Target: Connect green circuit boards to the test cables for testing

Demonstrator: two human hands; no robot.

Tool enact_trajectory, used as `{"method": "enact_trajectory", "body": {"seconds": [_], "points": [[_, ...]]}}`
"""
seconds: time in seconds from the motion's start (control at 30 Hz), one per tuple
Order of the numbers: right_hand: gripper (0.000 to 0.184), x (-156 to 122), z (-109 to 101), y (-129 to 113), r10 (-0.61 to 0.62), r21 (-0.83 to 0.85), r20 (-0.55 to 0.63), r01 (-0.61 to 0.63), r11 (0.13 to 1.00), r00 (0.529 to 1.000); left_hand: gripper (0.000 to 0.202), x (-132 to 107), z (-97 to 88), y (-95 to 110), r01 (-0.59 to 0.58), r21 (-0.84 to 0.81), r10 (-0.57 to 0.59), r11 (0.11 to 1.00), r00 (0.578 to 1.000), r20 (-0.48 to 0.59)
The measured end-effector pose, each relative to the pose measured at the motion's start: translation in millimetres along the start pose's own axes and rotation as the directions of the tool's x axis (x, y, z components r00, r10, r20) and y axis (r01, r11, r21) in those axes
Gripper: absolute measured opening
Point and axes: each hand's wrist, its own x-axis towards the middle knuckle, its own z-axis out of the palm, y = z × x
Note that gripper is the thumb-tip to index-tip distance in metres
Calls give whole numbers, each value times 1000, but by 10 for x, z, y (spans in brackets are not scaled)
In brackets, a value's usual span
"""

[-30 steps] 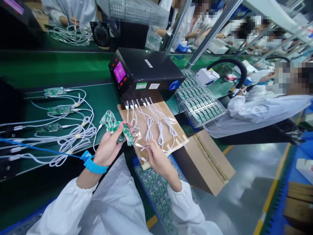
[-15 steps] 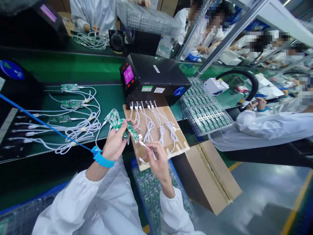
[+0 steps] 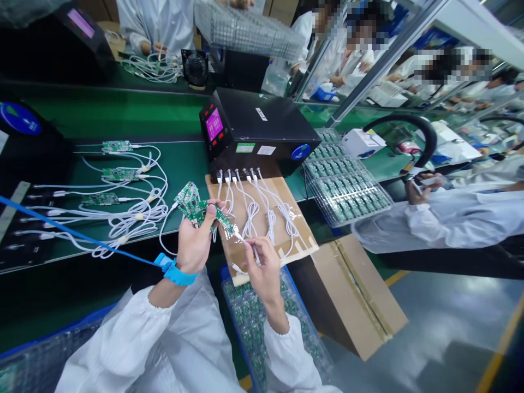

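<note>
Fanned out in my left hand [image 3: 195, 240] are several green circuit boards [image 3: 189, 201], pinched under the thumb. A blue wrist strap with a cord circles that wrist. My right hand [image 3: 264, 267] is closed on the white plug of a cable [image 3: 239, 237], which meets the end of the lowest board; whether it is fully seated I cannot tell. Another white cable runs to the boards from the left. Below the hands lies a cardboard sheet [image 3: 301, 240] with bundled white cables [image 3: 250, 215], which lead to a black box with a pink screen [image 3: 215, 125].
Cabled circuit boards [image 3: 118, 173] lie on the green bench at left. A clear tray of boards [image 3: 347, 185] stands right of the black box. Another board tray [image 3: 254, 322] is below, beside a cardboard box [image 3: 356, 295]. A co-worker's sleeve [image 3: 434, 213] is at right.
My left hand has turned and shifted slightly right, with the boards still in it. The right hand stays at the plug. The co-worker at right has moved their hands.
</note>
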Motion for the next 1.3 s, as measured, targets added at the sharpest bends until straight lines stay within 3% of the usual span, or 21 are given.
{"method": "enact_trajectory", "body": {"seconds": [0.37, 0.47, 0.57, 0.63, 0.7, 0.83, 1.03, 1.13, 1.3], "points": [[18, 34, 36, -16, 9, 47, -17, -8, 999, 1000, 44, -1, -9, -79, -54, 9, 54, 998, 998, -8], [20, 64, -4, -31, 57, 158, 47, -63, 985, 997, 42, 33, -27, -102, -76, 24, 76, 997, 997, -5], [24, 118, -132, -32, 185, 295, 116, -211, 932, 976, 41, 30, -39, -121, -105, 65, 106, 992, 994, -11], [37, 195, -225, -9, 267, 402, 55, -266, 876, 962, 43, 1, -36, -125, -114, 124, 115, 986, 993, 1], [45, 313, -260, 22, 287, 514, -29, -232, 826, 958, 47, -27, -27, -132, -118, 177, 122, 977, 992, -12], [31, 505, -115, -22, 199, 578, -126, -91, 811, 972, 56, -51, -3, -184, -114, 207, 115, 972, 993, 10], [31, 481, 165, -234, 48, 274, -175, 2, 962, 983, 70, -100, 6, -237, 8, 149, -24, 989, 994, 103], [26, 454, 211, -281, -63, 218, -132, 91, 972, 989, 71, -156, 14, -217, 102, 76, -113, 992, 982, 154], [20, 451, 194, -257, -149, 150, -13, 150, 977, 989, 61, -172, 26, -216, 187, -20, -184, 982, 979, 92]]}}
